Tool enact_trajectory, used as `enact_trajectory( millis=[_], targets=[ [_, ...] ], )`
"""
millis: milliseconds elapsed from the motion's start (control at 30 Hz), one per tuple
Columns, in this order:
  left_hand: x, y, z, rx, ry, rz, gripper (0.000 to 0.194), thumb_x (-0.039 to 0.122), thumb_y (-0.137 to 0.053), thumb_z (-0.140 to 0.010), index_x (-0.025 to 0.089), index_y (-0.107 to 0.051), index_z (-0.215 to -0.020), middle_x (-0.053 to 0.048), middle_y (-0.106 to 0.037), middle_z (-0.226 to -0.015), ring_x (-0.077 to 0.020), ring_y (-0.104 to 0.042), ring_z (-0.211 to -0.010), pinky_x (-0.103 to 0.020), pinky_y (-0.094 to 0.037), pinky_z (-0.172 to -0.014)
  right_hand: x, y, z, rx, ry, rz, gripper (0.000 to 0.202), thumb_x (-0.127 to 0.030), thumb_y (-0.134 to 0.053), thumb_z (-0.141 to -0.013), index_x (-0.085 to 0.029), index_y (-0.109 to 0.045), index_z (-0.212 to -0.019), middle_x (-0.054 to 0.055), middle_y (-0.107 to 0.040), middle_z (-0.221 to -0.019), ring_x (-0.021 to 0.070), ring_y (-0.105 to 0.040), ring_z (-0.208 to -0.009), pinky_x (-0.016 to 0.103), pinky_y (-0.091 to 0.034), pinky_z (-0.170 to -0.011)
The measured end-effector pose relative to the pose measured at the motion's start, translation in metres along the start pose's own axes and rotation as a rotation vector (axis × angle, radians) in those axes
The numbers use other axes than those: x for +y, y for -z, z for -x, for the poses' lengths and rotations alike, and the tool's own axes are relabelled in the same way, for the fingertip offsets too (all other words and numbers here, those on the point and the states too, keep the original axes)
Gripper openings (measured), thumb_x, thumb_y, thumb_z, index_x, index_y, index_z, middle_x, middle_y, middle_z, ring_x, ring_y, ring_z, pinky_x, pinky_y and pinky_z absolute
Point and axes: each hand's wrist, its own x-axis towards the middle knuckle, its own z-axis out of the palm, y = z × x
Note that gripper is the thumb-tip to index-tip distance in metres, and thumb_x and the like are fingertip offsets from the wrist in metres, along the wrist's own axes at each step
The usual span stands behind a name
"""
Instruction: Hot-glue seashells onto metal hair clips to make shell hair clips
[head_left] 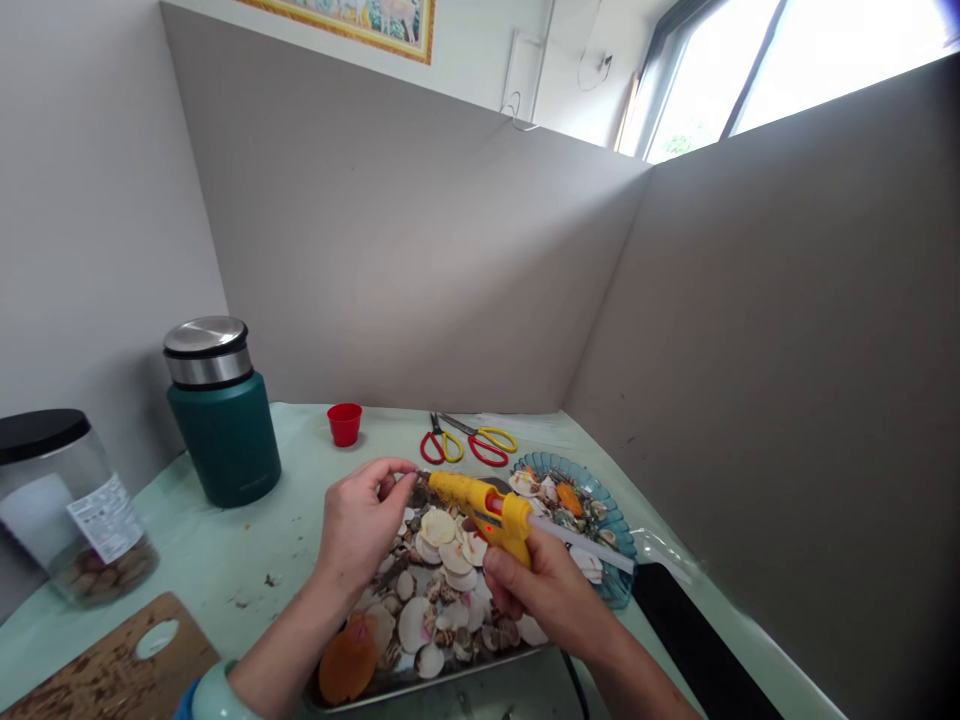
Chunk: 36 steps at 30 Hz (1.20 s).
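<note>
In my right hand is a yellow glue gun, its nozzle pointing left and a clear glue stick sticking out of its back. My left hand is closed in a pinch at the nozzle tip; whatever lies between the fingertips is too small to make out. Both hands are over a metal tray of seashells. A large orange shell lies in its front left corner. Behind my right hand, a blue glass plate holds more shells, one of them orange.
Two scissors and a red cup stand or lie at the back. On the left are a green flask, a lidded jar and a brown board. A black object lies right; grey partitions surround the table.
</note>
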Motion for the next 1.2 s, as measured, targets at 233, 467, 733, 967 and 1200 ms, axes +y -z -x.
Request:
enact_trajectory(
  millis=[233, 467, 733, 967, 1200],
  targets=[
    [-0.0024, -0.0024, -0.0008, -0.003, 0.001, -0.005, 0.021, 0.036, -0.056, -0.074, 0.021, -0.069, -0.077, 0.004, -0.048, -0.051, -0.0126, -0.044, -0.05, -0.023, -0.036, -0.052, 0.0017, -0.0001, 0.0001, -0.002, 0.008, -0.016, 0.055, -0.062, -0.058, -0.073, -0.014, -0.053, -0.099, -0.005, -0.047, -0.053, 0.0059, -0.038, -0.046, 0.019, -0.031, -0.043],
    [-0.0022, -0.0011, 0.0008, -0.014, 0.009, -0.012, 0.021, 0.037, -0.056, -0.074, 0.021, -0.07, -0.077, 0.005, -0.047, -0.05, -0.0127, -0.044, -0.049, -0.023, -0.035, -0.051, 0.003, 0.0001, 0.0005, 0.015, 0.006, -0.014, 0.049, -0.061, -0.058, -0.074, -0.014, -0.053, -0.089, -0.004, -0.048, -0.053, 0.0059, -0.038, -0.045, 0.019, -0.031, -0.044],
    [-0.0026, -0.003, -0.0003, -0.011, 0.041, 0.024, 0.023, 0.039, -0.056, -0.074, 0.021, -0.07, -0.077, 0.004, -0.048, -0.051, -0.0128, -0.045, -0.05, -0.022, -0.036, -0.05, 0.0034, 0.0004, 0.0007, 0.013, -0.012, 0.001, 0.05, -0.062, -0.058, -0.073, -0.014, -0.053, -0.087, -0.005, -0.047, -0.052, 0.0062, -0.038, -0.045, 0.02, -0.032, -0.044],
    [-0.0014, -0.0012, -0.0004, -0.002, 0.033, 0.032, 0.023, 0.038, -0.056, -0.073, 0.02, -0.07, -0.077, 0.003, -0.053, -0.052, -0.0128, -0.045, -0.049, -0.022, -0.036, -0.05, 0.0038, 0.0005, 0.001, 0.012, -0.022, 0.0, 0.049, -0.061, -0.059, -0.073, -0.015, -0.051, -0.087, -0.005, -0.048, -0.052, 0.0063, -0.039, -0.045, 0.019, -0.031, -0.044],
    [-0.001, -0.001, 0.001, -0.007, 0.01, 0.024, 0.022, 0.037, -0.056, -0.074, 0.021, -0.07, -0.077, 0.004, -0.052, -0.051, -0.0128, -0.045, -0.049, -0.022, -0.036, -0.049, 0.0046, 0.002, -0.0005, 0.009, -0.003, -0.021, 0.044, -0.059, -0.058, -0.076, -0.015, -0.052, -0.083, -0.004, -0.049, -0.054, 0.0063, -0.039, -0.045, 0.02, -0.031, -0.045]
  ],
)
